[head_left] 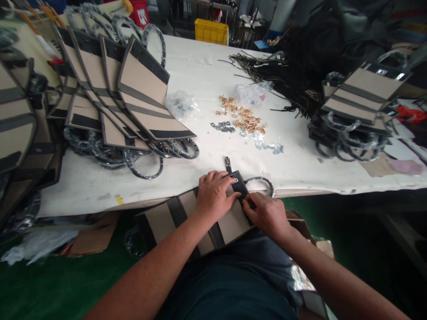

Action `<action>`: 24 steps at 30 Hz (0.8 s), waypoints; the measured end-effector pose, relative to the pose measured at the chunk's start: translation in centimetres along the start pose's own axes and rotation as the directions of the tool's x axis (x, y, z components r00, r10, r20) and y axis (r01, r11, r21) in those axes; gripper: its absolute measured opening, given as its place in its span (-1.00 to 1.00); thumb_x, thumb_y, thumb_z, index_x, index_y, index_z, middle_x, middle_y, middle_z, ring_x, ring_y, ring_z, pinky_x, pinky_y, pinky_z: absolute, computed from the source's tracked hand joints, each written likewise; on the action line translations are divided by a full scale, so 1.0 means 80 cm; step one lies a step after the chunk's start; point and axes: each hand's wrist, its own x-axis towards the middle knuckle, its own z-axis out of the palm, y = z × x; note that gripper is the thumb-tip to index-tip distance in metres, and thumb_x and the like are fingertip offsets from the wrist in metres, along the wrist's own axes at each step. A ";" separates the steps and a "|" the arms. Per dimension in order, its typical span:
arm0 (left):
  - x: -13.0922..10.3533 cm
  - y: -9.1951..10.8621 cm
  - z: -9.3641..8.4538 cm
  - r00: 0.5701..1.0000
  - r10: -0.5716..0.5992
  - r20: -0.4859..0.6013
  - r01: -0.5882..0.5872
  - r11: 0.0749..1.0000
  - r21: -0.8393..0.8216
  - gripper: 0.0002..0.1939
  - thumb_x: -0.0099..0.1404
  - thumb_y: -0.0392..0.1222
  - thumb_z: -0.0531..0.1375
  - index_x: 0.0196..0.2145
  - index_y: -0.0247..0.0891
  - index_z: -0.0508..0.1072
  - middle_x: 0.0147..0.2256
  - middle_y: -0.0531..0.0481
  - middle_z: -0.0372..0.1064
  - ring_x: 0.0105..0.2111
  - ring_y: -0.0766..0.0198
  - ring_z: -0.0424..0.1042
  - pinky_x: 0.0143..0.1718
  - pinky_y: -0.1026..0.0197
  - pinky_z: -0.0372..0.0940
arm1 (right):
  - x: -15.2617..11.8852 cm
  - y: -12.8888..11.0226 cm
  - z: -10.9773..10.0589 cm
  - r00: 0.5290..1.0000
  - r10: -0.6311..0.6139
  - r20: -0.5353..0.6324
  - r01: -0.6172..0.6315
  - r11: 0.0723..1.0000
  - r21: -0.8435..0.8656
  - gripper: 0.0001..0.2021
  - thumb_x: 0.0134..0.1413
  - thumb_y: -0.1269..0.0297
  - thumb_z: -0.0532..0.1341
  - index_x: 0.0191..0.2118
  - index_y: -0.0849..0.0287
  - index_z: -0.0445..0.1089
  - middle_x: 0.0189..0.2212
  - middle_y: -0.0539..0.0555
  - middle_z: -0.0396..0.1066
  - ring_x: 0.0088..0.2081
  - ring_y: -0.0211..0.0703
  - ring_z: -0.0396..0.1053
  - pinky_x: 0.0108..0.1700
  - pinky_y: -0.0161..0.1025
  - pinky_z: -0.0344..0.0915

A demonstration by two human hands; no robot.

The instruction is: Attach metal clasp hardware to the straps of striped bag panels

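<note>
A beige panel with dark bands (195,218) lies tilted across the lap and the table's front edge. My left hand (215,193) rests on it near its dark right end, thumb and fingers spread over the surface beside a small metal piece (235,180). At that end's edge, my right hand (267,213) is closed in a pinch; whatever is between the fingertips is too small to make out. A black wrapped ring handle (267,182) sticks out past the panel's end. Just beyond my left hand a small dark strap with a shiny tip (227,163) lies on the table.
The white table (193,169) bears gold-coloured metal parts (248,121), silver plates (223,127) and plastic bags (251,92). Similar panels are stacked at left (143,93) and right (367,95). Dark cords (267,71) lie at the back, near a yellow crate (211,32).
</note>
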 end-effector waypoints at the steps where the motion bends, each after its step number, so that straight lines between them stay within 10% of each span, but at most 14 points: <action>1: 0.000 0.000 0.000 1.000 -0.002 0.001 0.002 1.000 -0.001 -0.60 0.22 -0.03 0.48 -0.02 -0.02 0.53 0.11 -0.04 0.50 0.14 -0.05 0.36 0.11 -0.16 0.22 | 0.000 0.000 0.001 1.000 -0.005 -0.003 0.005 1.000 -0.014 -0.75 0.35 0.19 0.18 -0.34 0.13 0.52 -0.40 0.05 0.58 -0.43 -0.20 0.47 -0.40 -0.19 -0.06; 24: 0.002 0.004 -0.009 0.999 0.004 -0.038 -0.004 1.000 0.012 -0.62 0.21 -0.12 0.49 -0.04 -0.02 0.54 0.05 -0.04 0.53 0.11 -0.05 0.41 0.09 -0.13 0.28 | 0.008 0.014 0.002 0.994 0.044 0.099 -0.073 0.948 0.310 -0.82 0.28 0.23 0.21 -0.27 0.07 0.57 -0.36 0.06 0.61 -0.37 -0.10 0.52 -0.30 -0.25 0.25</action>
